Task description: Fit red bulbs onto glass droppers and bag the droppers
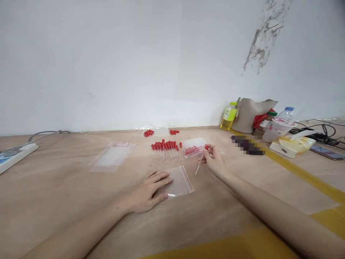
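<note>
My left hand [151,190] lies flat with fingers spread on the left part of a clear zip bag [179,181], whose red-striped edge faces right. Between the fingers of my right hand [214,160] is a dropper [198,166] with a red rubber bulb, its clear tip slanting down to the left. Just behind that hand rests a zip bag of droppers [195,145], their bulbs showing pink through the plastic. Several loose droppers [165,149] lie side by side beyond the flat bag, bulbs toward the wall.
A stack of zip bags [113,157] lies to the left. Red bulbs [148,133] sit in plastic near the wall. At the right are a yellow bottle [228,117], a grey bag [248,115], a plastic cup [279,130], a tissue pack [292,145] and a phone [327,152]. A power strip [17,156] is far left.
</note>
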The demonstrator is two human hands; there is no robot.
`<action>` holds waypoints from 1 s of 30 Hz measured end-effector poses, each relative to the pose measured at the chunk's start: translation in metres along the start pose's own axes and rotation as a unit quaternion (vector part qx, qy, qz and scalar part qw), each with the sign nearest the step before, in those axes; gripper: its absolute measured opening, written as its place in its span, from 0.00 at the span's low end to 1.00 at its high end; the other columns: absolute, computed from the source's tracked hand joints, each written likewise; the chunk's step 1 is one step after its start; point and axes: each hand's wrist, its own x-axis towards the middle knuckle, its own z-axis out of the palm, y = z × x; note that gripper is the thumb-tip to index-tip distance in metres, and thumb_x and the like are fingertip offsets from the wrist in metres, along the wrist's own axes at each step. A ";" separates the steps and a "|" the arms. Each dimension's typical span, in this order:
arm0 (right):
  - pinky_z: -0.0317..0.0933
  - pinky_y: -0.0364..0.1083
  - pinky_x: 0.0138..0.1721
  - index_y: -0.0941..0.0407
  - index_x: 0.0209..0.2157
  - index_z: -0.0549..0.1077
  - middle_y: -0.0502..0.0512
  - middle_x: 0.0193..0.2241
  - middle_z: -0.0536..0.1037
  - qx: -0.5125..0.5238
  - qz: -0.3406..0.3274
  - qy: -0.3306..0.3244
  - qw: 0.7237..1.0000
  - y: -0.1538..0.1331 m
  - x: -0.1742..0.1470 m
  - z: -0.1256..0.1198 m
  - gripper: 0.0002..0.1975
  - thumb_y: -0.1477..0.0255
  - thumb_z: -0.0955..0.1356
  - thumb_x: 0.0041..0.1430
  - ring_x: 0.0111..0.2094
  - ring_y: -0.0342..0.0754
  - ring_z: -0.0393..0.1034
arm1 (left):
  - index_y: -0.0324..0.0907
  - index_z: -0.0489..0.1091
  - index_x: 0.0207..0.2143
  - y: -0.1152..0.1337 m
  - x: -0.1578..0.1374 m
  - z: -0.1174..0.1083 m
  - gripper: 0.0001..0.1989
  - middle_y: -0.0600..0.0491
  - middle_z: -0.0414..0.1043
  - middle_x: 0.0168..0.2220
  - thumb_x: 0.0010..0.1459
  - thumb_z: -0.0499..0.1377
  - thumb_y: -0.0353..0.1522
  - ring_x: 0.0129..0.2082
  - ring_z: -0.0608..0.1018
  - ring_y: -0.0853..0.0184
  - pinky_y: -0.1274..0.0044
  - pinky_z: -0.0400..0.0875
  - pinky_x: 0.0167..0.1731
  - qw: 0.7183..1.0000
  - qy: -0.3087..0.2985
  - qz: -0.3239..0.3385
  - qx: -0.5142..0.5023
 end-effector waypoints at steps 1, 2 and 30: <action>0.66 0.45 0.21 0.52 0.40 0.55 0.47 0.28 0.64 0.032 0.008 0.000 0.999 0.004 -0.006 -0.003 0.19 0.62 0.64 0.47 0.18 0.40 0.64 | 0.49 0.49 0.58 0.001 0.001 0.000 0.25 0.51 0.49 0.59 0.60 0.44 0.43 0.59 0.53 0.61 0.63 0.45 0.56 1.000 -0.002 0.002 -0.002; 0.66 0.45 0.21 0.52 0.38 0.55 0.46 0.27 0.63 0.057 0.015 0.004 0.998 0.007 -0.011 -0.004 0.19 0.62 0.65 0.46 0.18 0.41 0.64 | 0.48 0.48 0.58 0.001 0.002 0.000 0.25 0.51 0.49 0.59 0.60 0.44 0.43 0.59 0.53 0.61 0.63 0.45 0.56 1.000 -0.001 0.006 -0.005; 0.60 0.39 0.18 0.56 0.26 0.59 0.46 0.24 0.71 0.092 0.129 -0.395 0.905 -0.008 -0.044 0.003 0.18 0.67 0.72 0.39 0.18 0.38 0.65 | 0.50 0.44 0.59 0.000 0.009 0.002 0.25 0.53 0.49 0.59 0.61 0.44 0.41 0.58 0.53 0.63 0.64 0.44 0.57 1.000 0.008 0.022 -0.019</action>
